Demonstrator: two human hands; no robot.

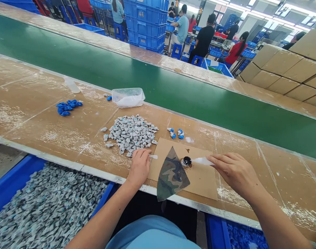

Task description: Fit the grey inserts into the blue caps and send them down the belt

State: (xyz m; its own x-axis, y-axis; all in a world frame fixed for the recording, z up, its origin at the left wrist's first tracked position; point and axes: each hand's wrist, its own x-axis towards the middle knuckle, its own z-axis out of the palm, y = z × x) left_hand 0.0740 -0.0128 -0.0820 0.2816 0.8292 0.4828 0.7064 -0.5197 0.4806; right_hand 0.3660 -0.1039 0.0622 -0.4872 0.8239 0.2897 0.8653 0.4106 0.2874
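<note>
a translucent white, tapered tool (pixel 203 160) is gripped between the fingers and thumb of the right hand (pixel 232 169). its tip is positioned at the mouth of a small, round, black-rimmed pot (pixel 186 161). the pot is placed on a flat brown cardboard sheet (pixel 203 183), and dark specks are scattered beside it. a small white, flat-ended piece (pixel 154 157) is held at the closed fingers of the left hand (pixel 141 167), just beside a heap of small grey, hollow pieces (pixel 133 133). a camouflage-patterned, triangular panel (pixel 172 176) is seen across the sheet's near edge; whether it is supported there cannot be told. small blue-and-white pieces (pixel 180 134) are located beyond the sheet. a clear, rectangular plastic tray (pixel 128 98) is located behind the heap, near a green conveyor belt (pixel 158 83).
</note>
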